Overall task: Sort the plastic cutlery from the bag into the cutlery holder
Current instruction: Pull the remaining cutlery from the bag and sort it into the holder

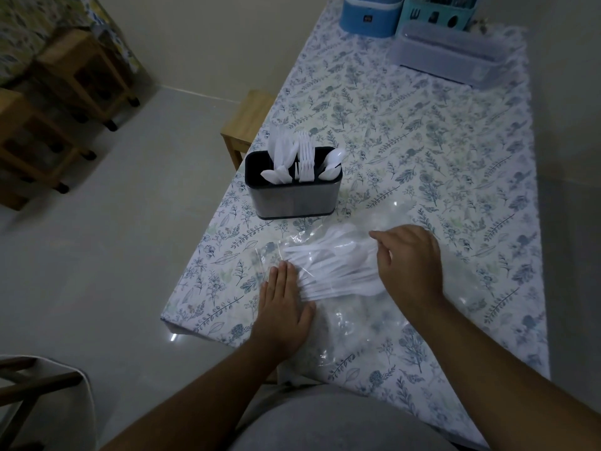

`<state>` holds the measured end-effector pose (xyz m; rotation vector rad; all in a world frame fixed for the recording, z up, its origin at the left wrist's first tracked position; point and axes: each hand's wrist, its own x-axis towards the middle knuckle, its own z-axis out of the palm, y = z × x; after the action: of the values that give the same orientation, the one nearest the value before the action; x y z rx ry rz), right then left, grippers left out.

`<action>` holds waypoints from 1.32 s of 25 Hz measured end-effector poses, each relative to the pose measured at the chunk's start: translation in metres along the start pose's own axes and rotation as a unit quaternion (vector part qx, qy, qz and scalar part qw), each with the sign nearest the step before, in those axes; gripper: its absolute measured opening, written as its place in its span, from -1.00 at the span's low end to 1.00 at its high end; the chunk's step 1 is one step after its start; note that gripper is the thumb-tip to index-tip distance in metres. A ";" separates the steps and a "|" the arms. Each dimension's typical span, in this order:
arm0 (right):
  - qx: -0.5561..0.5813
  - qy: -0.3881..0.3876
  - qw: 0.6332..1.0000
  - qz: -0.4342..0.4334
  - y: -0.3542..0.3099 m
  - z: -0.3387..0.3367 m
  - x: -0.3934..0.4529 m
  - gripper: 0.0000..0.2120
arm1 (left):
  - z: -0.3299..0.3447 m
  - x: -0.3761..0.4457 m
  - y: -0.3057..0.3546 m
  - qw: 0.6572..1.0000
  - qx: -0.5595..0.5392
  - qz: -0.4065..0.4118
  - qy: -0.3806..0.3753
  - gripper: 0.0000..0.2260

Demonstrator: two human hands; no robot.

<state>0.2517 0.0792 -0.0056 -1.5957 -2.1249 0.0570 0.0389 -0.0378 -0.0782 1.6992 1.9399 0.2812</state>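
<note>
Clear, crinkled plastic bag [338, 255]: glossy film, lying flat on the floral-print tablecloth [422, 131] at the table's near end. Contents: a fanned bundle of white plastic cutlery [335, 271], slim and smooth.
Cutlery holder [294, 187]: oblong, brushed-metal wall, dark rim, just beyond the bag; white forks, knives and spoons stand upright in its compartments.
Left hand [283, 307]: fingers straight, pressing flat on the bag.
Right hand [408, 262]: fingers curled over the bundle; exact grip cannot be told.

both forearms are bare with no sleeves showing, and a grey garment [331, 424] covers the lap.
</note>
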 end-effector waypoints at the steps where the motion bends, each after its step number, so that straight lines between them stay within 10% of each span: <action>1: 0.018 0.020 0.999 -0.031 -0.008 -0.008 0.003 -0.71 | 0.001 0.001 0.000 1.000 -0.012 -0.001 -0.001 -0.28; 8: -0.012 0.042 0.986 -0.160 -0.066 -0.058 0.027 -0.62 | -0.005 0.008 0.012 0.997 -0.069 0.036 -0.005 -0.27; 22: -0.077 0.044 0.987 -0.131 -0.071 -0.071 0.020 -0.62 | 0.004 -0.004 0.008 0.999 0.010 -0.039 0.029 -0.26; 33: -0.023 -0.389 0.920 -0.037 -0.066 -0.014 -0.038 -0.49 | -0.011 -0.001 0.011 0.986 -0.127 -0.047 0.101 -0.41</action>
<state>0.2061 0.0204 0.0140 -1.6880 -2.7750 0.7324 0.0426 -0.0341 -0.0631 1.4579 2.0207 0.6573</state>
